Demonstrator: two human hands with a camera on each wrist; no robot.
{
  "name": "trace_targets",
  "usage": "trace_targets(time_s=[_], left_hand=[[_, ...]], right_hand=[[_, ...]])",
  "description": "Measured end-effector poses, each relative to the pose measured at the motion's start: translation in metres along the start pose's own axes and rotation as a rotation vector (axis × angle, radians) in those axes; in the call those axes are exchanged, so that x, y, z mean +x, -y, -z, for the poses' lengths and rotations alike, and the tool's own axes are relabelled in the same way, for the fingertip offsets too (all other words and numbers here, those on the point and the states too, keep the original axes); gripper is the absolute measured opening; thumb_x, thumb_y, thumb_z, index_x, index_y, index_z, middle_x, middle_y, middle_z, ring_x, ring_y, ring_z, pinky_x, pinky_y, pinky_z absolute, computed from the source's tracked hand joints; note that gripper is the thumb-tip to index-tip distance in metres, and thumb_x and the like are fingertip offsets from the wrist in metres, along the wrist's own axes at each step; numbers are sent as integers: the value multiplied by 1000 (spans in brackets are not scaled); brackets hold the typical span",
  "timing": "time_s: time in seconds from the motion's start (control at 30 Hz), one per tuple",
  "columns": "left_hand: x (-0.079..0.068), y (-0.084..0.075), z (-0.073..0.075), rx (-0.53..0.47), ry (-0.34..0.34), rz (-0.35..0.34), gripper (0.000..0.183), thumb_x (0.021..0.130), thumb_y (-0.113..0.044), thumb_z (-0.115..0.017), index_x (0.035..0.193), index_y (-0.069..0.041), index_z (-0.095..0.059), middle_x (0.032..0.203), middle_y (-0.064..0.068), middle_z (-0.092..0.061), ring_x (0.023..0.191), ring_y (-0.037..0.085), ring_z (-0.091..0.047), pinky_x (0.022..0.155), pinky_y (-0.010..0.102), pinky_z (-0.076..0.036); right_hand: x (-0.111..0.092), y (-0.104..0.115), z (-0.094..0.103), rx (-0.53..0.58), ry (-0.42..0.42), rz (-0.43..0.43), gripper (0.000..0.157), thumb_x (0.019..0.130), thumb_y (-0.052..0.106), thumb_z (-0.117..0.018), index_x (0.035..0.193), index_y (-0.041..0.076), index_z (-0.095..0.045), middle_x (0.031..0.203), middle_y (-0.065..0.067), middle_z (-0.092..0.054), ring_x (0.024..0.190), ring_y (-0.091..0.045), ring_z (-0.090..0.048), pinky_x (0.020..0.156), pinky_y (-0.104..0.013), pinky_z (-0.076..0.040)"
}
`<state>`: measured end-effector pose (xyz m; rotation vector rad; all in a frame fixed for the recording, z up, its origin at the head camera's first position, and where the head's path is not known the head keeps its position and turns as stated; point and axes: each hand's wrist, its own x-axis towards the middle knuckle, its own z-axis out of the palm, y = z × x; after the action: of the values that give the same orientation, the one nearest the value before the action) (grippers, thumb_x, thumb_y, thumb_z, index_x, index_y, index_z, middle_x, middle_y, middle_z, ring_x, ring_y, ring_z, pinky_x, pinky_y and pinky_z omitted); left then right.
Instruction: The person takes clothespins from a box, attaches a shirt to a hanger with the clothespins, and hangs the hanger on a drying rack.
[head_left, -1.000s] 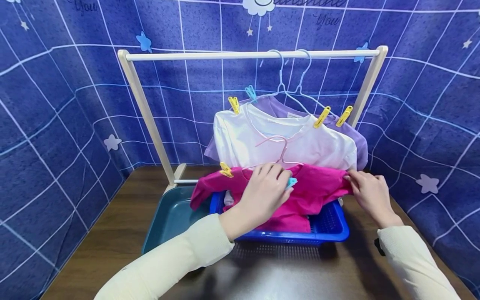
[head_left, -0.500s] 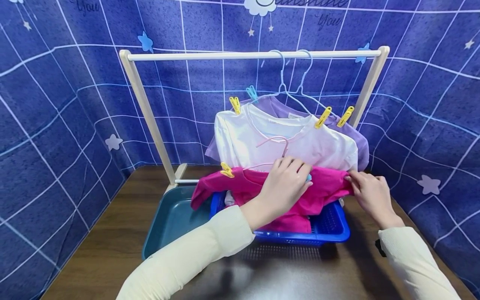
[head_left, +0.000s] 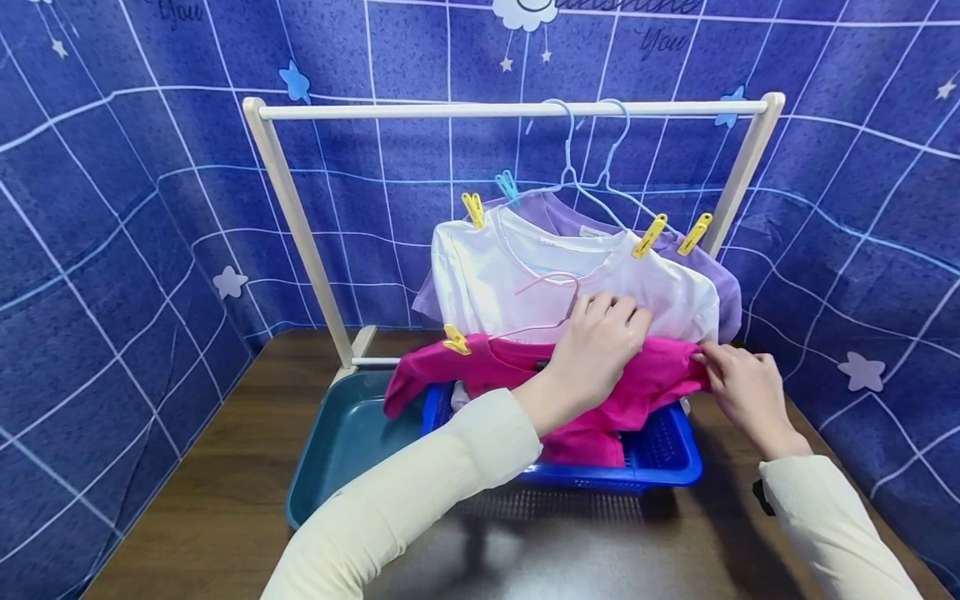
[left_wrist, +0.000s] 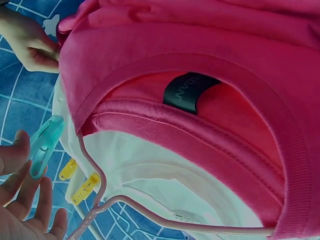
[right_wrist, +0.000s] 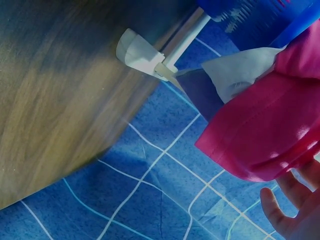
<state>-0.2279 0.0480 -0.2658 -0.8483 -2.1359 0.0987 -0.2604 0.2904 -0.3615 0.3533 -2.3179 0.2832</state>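
Note:
My left hand (head_left: 603, 346) pinches a teal clothespin (left_wrist: 46, 146) between thumb and fingers, close to the right half of a pink hanger (left_wrist: 150, 217). A magenta shirt (head_left: 502, 367) lies on that hanger, its dark neck label (left_wrist: 187, 92) showing in the left wrist view. On the shirt's left shoulder sits a yellow clothespin (head_left: 455, 340). With my right hand (head_left: 742, 387) I grip the shirt's right sleeve at its upper edge. The lower part of the shirt drapes into a blue basket (head_left: 675, 467).
A white rod rack (head_left: 412, 111) stands behind. From it hang a white shirt (head_left: 472, 275) and a purple shirt (head_left: 727, 292) on blue hangers, held with yellow and blue clothespins. A teal tray (head_left: 352, 433) lies left of the basket on the wooden table (head_left: 225, 500).
My left hand has moved right along the hanger with the teal clothespin, from near the neckline toward the right shoulder. The right hand keeps its grip on the sleeve.

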Motion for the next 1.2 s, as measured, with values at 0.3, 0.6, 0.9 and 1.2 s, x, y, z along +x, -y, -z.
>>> trace_targets(time_s=[0.3,0.6,0.9,1.2], left_hand=[[10,-4,-6,87,48,-31,13,80,-14,-55,90,-22,-57,90,-7,-57,91,13,-50,81,29,-36],[21,-12,-8,138,121,-87,14,88,-18,-48,95,-21,-60,94,-7,-58,93,13,-50,80,29,-35],[29,-16,-11,150,172,-86,20,90,-17,-47,98,-25,-63,93,-8,-59,92,12,-50,78,29,-34],[28,-18,-15,158,219,-101,20,91,-21,-46,102,-27,-62,99,-9,-61,94,13,-51,79,31,-35]], right_hand=[[0,0,0,-1,-6,1,6,84,13,-61,81,9,-57,71,-16,-62,71,-37,-59,65,-49,-33],[-1,-1,0,-4,-15,7,6,84,12,-61,81,10,-57,69,-15,-61,69,-37,-59,63,-49,-33],[-1,-1,0,-5,-31,27,14,83,10,-62,73,9,-52,63,-15,-58,64,-37,-57,59,-48,-32],[-1,0,0,-2,-41,38,9,82,8,-61,75,8,-54,65,-16,-59,64,-38,-57,59,-48,-32]])
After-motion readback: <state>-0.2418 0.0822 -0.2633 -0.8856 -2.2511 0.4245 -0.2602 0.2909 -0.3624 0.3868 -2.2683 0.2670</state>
